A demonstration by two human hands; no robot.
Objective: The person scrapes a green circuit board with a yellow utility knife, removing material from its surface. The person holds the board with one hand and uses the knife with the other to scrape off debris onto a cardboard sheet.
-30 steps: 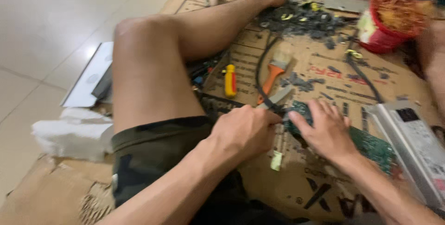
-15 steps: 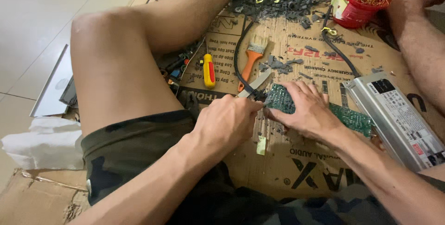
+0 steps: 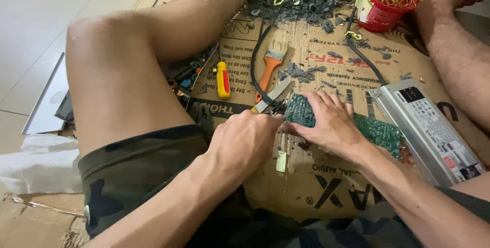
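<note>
The green board (image 3: 306, 112) lies on the cardboard (image 3: 301, 186) — the right hand (image 3: 332, 123) presses flat and open on it. The left hand (image 3: 245, 140), just beside, grips a blade (image 3: 270, 97) touching the board's left edge.

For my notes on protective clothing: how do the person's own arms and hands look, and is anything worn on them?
Both arms are bare from the forearm down: no sleeves show. The left hand and the right hand have no gloves, and no rings, watch or bands are visible. The only clothing in view is camouflage-patterned shorts in dark green and grey.
</note>
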